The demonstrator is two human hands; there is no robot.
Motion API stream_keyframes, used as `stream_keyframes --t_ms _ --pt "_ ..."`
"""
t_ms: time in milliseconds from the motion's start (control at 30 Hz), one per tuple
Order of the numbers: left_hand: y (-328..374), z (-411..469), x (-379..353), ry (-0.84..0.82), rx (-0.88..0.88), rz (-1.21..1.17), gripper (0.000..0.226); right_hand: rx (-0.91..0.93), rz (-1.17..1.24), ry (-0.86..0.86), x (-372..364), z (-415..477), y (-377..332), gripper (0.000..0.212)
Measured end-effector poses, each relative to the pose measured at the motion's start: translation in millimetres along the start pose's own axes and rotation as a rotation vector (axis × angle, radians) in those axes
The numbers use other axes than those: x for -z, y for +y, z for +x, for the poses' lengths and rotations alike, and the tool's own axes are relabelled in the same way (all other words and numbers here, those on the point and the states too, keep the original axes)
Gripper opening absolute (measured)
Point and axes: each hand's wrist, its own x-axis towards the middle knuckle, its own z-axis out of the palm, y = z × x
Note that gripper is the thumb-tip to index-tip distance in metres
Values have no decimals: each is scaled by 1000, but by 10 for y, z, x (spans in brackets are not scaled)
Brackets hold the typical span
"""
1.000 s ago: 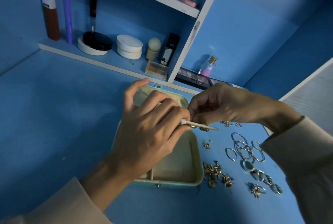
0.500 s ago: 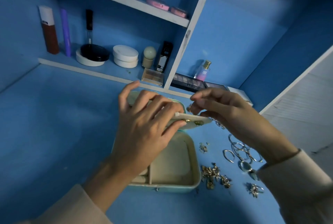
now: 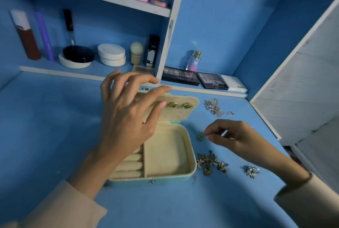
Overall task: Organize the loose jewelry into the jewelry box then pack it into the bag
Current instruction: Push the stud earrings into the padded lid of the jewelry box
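The mint jewelry box [image 3: 190, 154] lies open on the blue desk, its cream compartments showing. Its earring panel [image 3: 183, 114] stands tilted at the back with two green earrings [image 3: 180, 105] pinned on it. My left hand [image 3: 126, 117] hovers over the box with fingers spread; thumb and forefinger touch the panel. My right hand [image 3: 231, 136] is low over the desk to the right of the box, thumb and forefinger slightly apart beside a small loose earring [image 3: 200, 137]. Loose gold pieces [image 3: 211, 161], a silver cluster [image 3: 250, 170] and a chain pile [image 3: 212, 107] lie around it.
Shelves behind hold cosmetics: bottles [image 3: 27, 37], round compacts [image 3: 111, 54], a perfume bottle [image 3: 194, 60] and eyeshadow palettes [image 3: 212, 81]. A white-edged panel [image 3: 293, 53] bounds the desk on the right. No bag is in view.
My right hand left the earring panel and dropped to the desk by the small earring. My left hand loosened and spread its fingers. The panel with two green earrings now shows.
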Motion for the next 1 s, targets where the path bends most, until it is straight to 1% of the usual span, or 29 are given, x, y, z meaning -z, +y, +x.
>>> stream_keyframes --t_ms 133,267,400,500,667,900,1000 --pt "-17 -13 -28 35 32 -14 26 58 -176 -107 12 -83 95 15" --pt "0 -31 -45 49 63 -48 23 120 -261 -145 1 -116 129 12" --pt "-9 -37 -50 39 62 -50 17 177 -297 -168 -34 -128 94 14" --pt "-25 -38 -53 28 70 -65 18 218 -320 -220 -52 -149 53 16" --pt "-24 -45 -56 27 69 -71 18 224 -345 -297 -43 -174 27 22" --pt "-23 -51 -56 34 69 -71 18 213 -384 -295 -71 -182 81 14" --pt "-17 -53 -56 36 75 -70 18 204 -359 -283 -80 -183 85 12"
